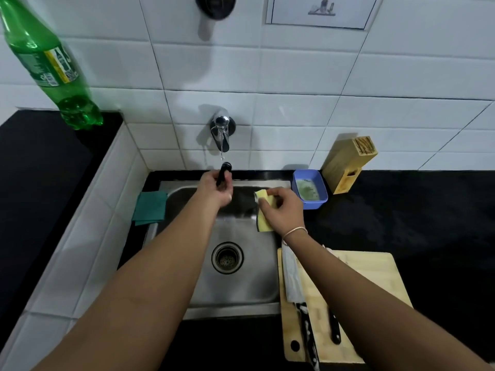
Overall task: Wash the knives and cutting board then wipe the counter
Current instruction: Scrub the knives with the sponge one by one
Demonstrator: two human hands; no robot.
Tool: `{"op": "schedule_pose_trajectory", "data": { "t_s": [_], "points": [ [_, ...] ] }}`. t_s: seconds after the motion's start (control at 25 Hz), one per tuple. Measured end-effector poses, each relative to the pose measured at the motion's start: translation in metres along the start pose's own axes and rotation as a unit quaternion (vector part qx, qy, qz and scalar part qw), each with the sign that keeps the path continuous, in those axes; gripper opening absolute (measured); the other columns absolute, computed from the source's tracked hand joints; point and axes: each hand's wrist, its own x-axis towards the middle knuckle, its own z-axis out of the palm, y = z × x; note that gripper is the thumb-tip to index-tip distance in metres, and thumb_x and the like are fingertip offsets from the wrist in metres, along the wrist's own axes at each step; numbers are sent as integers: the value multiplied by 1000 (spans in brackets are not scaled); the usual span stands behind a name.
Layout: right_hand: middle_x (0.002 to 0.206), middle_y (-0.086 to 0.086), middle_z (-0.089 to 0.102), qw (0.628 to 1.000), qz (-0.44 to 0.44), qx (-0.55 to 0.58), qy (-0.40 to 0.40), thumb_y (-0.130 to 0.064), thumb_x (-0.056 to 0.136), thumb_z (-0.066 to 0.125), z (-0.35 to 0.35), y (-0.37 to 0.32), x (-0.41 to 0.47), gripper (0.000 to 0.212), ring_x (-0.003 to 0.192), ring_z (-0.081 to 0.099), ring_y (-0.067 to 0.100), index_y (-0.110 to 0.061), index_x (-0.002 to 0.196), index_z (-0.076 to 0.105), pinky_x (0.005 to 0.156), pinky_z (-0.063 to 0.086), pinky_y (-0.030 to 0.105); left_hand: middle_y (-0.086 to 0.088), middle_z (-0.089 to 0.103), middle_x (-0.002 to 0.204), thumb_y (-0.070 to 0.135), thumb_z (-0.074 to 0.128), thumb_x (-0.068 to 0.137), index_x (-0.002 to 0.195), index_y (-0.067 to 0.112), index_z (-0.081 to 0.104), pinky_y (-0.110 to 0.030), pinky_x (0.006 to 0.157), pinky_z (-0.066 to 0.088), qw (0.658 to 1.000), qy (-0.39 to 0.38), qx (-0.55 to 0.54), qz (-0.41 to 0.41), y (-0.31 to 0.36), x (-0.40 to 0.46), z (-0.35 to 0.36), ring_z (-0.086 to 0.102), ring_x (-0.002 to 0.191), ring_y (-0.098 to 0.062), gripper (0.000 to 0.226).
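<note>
While water ran from the tap (221, 129) over the sink (241, 285), our left hand (214, 190) gripped one knife (224, 174) and our right hand (281, 210) pinched one yellow sponge (263, 223); right of the sink, two knives (293, 279) lay on one cutting board (375, 277).

A black-handled knife (224, 175) is held upright over the sink (241, 290), its handle end just below the running tap. To the sink's right a pale wooden cutting board (375, 274) lies flat on the black tabletop (442, 210). On the board lies a soapy black-handled knife (294, 285), blade pointing away; beside it shows a second black handle (334, 330).
</note>
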Motion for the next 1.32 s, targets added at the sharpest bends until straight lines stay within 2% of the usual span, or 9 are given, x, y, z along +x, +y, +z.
{"op": "schedule_pose_trajectory", "data": {
  "t_s": [0.16,0.28,0.44,0.64,0.76,0.88,1.08,1.2,1.32],
  "points": [
    [93,-4,62,1000,-4,-16,-9,-32,77,78,3,2,0,21,81,58,8,-24,95,69,74,44,16,-16,58,78,6,57,93,94,-5,59,-18,38,48,1000,-10,-27,-1,8,1,8,56,49,-16,11],
    [93,-5,62,1000,-12,-18,-14,-33,77,77,1,-1,0,22,83,58,10,-23,96,70,75,45,20,-17,57,81,10,59,93,95,-4,58,-17,38,48,999,-33,22,-5,0,-14,5,56,38,-15,14],
    [91,-7,62,1000,-14,-7,-16,-33,78,77,-11,-1,-6,19,80,57,6,-26,93,68,69,40,12,-17,59,75,12,62,91,86,-5,59,-15,37,46,992,-32,113,-54,-13,-34,-17,54,36,-12,19],
    [86,-11,64,996,40,68,-30,-30,79,77,-22,8,-31,15,76,58,2,-25,90,68,68,42,17,-3,61,68,23,45,93,90,4,62,-14,38,35,878,46,462,-120,-53,-65,-87,46,46,-8,26],
    [87,-9,65,995,30,73,-56,-28,80,76,-26,9,-43,15,78,59,6,-24,92,69,66,41,15,-3,60,63,21,41,98,94,7,62,-18,42,43,814,109,563,-91,-79,-73,-109,51,55,-12,25],
    [89,-7,65,995,11,68,-71,-28,80,75,-29,7,-55,14,79,59,6,-25,91,68,69,43,18,-4,55,70,21,38,99,91,9,56,-19,39,43,773,143,617,-45,-87,-86,-121,51,56,-13,23],
    [97,2,65,993,-57,35,-95,-27,81,73,-29,6,-71,21,88,60,16,-17,100,70,80,47,28,-2,45,57,24,42,98,75,11,57,-20,44,34,710,88,689,116,-85,-113,-128,36,47,-14,30],
    [102,4,60,984,-146,15,-102,-22,84,70,-18,-10,-84,22,95,55,17,-13,105,67,85,42,27,8,48,42,30,43,98,81,10,68,-16,40,30,709,38,686,161,-81,-130,-133,35,36,-9,36],
    [111,10,60,957,-265,-31,-114,-18,90,65,-16,-6,-102,24,105,53,23,-8,111,66,94,40,28,1,45,50,31,43,100,80,10,71,-20,40,29,701,-2,681,210,-69,-144,-140,34,38,-9,40]
  ]
}}
